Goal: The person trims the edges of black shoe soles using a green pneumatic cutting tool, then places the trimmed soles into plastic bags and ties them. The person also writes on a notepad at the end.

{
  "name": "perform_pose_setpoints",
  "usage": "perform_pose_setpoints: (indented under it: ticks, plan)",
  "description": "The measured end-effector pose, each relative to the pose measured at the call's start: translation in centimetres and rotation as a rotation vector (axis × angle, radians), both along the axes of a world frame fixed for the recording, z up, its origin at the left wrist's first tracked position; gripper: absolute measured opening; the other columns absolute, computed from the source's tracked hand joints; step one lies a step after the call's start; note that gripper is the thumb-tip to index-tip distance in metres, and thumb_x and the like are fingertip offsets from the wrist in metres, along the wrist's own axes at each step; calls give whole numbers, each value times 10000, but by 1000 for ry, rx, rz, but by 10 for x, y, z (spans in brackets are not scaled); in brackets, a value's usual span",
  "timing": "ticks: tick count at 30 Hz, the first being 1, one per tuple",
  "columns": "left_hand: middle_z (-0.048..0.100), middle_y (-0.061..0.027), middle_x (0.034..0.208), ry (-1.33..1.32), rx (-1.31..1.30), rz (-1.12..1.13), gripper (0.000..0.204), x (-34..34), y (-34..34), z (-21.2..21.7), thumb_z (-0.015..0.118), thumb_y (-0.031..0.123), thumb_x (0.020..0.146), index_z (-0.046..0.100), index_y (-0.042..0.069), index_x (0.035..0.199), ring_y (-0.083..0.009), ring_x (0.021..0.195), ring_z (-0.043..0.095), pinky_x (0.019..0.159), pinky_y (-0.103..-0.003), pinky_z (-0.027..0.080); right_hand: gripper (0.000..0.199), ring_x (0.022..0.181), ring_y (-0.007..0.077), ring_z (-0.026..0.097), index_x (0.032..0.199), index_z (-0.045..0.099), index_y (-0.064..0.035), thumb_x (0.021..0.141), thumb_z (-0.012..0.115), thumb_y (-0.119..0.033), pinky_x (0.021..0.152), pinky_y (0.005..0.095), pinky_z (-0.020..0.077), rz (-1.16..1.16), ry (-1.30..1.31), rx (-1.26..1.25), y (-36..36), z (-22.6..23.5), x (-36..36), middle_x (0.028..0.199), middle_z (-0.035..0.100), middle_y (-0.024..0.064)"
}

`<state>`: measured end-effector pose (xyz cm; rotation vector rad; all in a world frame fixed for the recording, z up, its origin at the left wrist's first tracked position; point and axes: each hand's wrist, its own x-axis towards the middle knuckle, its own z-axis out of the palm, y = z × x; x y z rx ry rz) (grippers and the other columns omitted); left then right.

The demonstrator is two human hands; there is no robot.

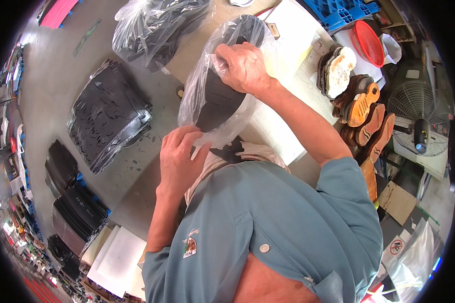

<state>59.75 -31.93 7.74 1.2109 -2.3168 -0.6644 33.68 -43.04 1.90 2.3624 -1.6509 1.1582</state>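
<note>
A clear plastic bag (189, 96) hangs between my hands at the edge of the pale table. Inside it is a long, dark, sole-shaped piece (220, 107). My right hand (243, 68) is closed on the bag near its far end, its fingers curled in over the dark piece. At the near end my left hand (179, 156) has its fingers bent over the bag's edge, thumb a little apart. The plastic's folds partly hide the dark piece's outline.
Another clear bag (154, 33) of dark pieces lies far left. A stack of black moulded sheets (108, 116) sits on the floor at left. On the right are sole-shaped templates (364, 106), a red basin (367, 43), a fan (419, 116) and a blue plastic crate (333, 12).
</note>
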Motion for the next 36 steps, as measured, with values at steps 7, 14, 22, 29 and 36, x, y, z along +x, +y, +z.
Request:
perform_pose_setpoints:
  ticks: [7,14,22,29,36]
  plan:
    - [704,-63,1005,-476,14,-267,270,8,-5,-10,832,209,813,743,80,1033,-252,969,627,909,-415,440,130,656,315,658,867,601,-88,860,729,-110,698,432,506,9,17,21,1,0,-2,660,644,93]
    - [681,-88,1186,-373,-100,-527,114,-10,1,31,785,138,777,715,63,727,-316,1140,600,975,-462,449,128,659,329,664,877,615,-86,816,727,-93,706,443,515,-15,-14,27,3,2,0,664,652,107]
    - [711,-197,870,-269,307,-440,292,-7,-41,51,769,235,917,627,-11,987,-395,788,698,774,-480,527,162,748,331,725,951,645,-93,806,716,-114,754,451,554,-19,46,143,2,4,-3,752,721,112]
    - [689,-162,762,-18,277,-319,257,-5,-68,92,775,164,915,678,33,1113,-371,725,687,686,-428,538,263,890,315,752,1103,692,-60,847,658,-8,850,409,584,5,-54,488,-6,66,-22,911,748,157]
    - [662,-67,849,491,111,-338,393,-10,-77,142,635,-162,707,746,85,991,-235,729,592,653,-314,474,550,1094,189,698,1424,601,-79,893,652,56,969,341,557,64,-85,524,-32,167,-99,1237,721,77]
